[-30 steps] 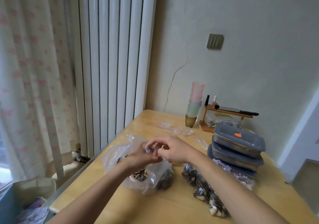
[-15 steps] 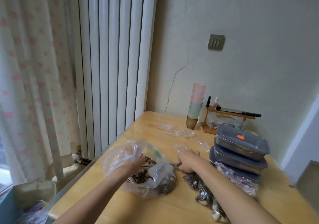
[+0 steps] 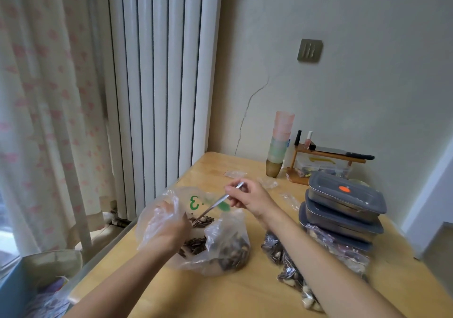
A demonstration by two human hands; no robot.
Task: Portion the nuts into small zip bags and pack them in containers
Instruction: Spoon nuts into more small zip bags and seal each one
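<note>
Change: right hand (image 3: 250, 198) has lifted from the table, now pinching metal tongs (image 3: 215, 203).
Left hand (image 3: 169, 224): gripping the large plastic bag (image 3: 220, 249), holding its mouth apart.
Tongs tips: reaching into nuts (image 3: 196, 245).
Containers (image 3: 343, 210): stacked at right.

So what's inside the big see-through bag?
The big plastic bag holds dark striped seeds and paler nuts. The left hand reaches inside, and the right hand dips metal tongs in. Crumpled plastic hides what is at the bottom.
</note>
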